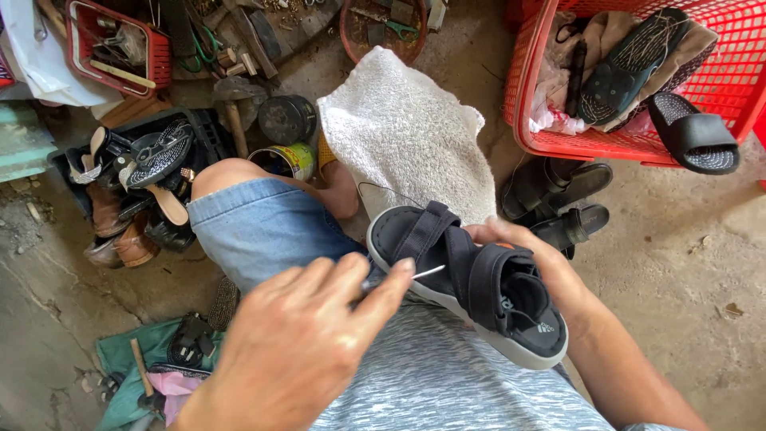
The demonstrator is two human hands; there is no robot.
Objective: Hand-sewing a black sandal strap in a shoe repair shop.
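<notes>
Both hands busy — left hand (299, 343) pinches half-hidden awl (399, 278); right hand (531, 255) fingers clasp sandal (471, 279).

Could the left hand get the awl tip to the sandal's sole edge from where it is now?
Probably yes. The left hand holds the awl with its tip right by the white sole edge of the sandal, nothing between them. The right hand steadies the sandal from the far side.
</notes>
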